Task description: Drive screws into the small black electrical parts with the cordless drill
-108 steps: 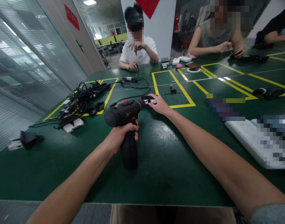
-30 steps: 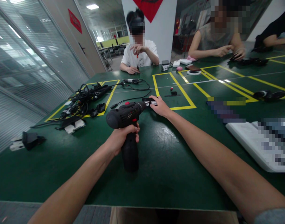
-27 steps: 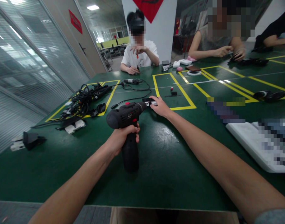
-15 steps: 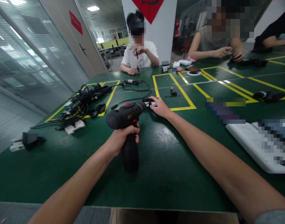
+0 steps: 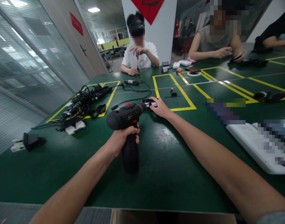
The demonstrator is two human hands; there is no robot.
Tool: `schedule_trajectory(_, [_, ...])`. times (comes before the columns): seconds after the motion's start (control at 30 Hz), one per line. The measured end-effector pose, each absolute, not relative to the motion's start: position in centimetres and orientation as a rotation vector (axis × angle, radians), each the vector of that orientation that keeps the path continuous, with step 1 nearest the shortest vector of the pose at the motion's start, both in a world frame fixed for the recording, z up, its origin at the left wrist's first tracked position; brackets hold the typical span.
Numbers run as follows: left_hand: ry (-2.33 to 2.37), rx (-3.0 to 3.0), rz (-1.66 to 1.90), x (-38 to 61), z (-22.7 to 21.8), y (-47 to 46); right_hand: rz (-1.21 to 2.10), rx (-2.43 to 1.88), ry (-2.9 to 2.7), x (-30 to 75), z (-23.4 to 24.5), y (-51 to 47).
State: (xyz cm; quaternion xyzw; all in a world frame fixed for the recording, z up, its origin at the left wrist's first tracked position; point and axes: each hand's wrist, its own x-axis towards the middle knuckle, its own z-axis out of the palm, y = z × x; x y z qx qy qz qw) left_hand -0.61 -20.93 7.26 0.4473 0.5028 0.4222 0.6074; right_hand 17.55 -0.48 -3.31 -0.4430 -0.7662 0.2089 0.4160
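Note:
My left hand [image 5: 123, 138] is wrapped round the grip of a black cordless drill [image 5: 122, 116] with red switches. The drill's base is at the tabletop and its chuck points forward and right. At the chuck's front end is a small black and white part [image 5: 147, 101], and my right hand [image 5: 160, 107] has its fingers closed on it. The drill and my fingers partly cover this part, so its kind cannot be made out. Whether a bit touches it is hidden too.
On the green table [image 5: 105, 183], a heap of black cables [image 5: 86, 98] lies at left. Bracket-like pieces [image 5: 74, 127] and a dark block [image 5: 31, 141] sit nearer. A small black piece [image 5: 174, 94] is beyond my right hand; a white tray [image 5: 249, 143] is at right. Co-workers sit across.

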Motion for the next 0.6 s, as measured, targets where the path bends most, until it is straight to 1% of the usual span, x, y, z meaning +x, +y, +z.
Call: schedule_trajectory(0.6, [1.167, 1.024, 0.983, -0.46, 7.36, -21.01, 0.530, -1.115, -1.926, 17.57, -3.24, -0.58])
